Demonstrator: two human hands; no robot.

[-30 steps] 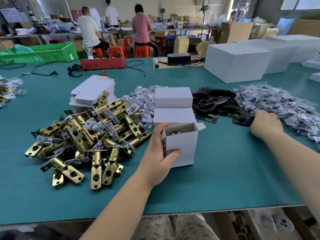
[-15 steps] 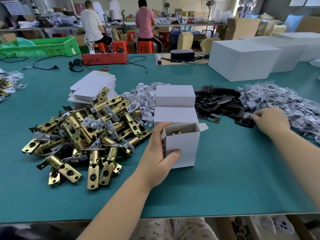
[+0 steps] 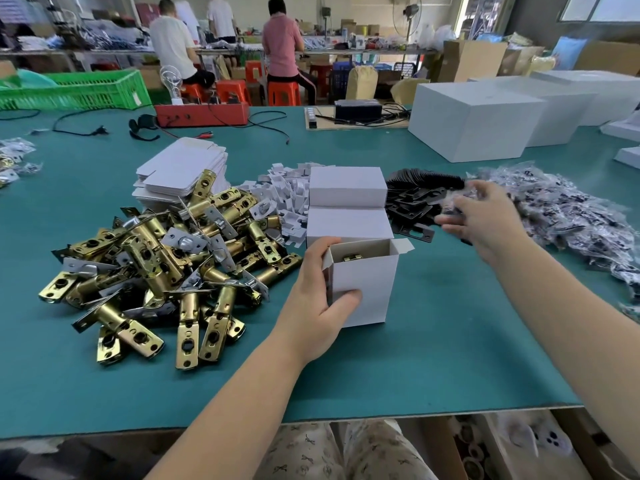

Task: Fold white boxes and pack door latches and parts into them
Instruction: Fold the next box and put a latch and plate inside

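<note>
The left hand (image 3: 317, 303) grips the open white cardboard box (image 3: 363, 285) standing upright at the middle of the green tabletop (image 3: 450, 341), thumb on its front face, fingers curled round its left side. A brass latch end shows inside. At 9 o'clock lies the heap of brass door latches (image 3: 162, 268). At 2 o'clock the blurred right hand (image 3: 485, 216) hovers above the black metal plates (image 3: 415, 202), fingers curled; whether they pinch anything I cannot tell.

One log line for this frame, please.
left hand holds open box | latch inside | right hand lifting blurred part
</note>
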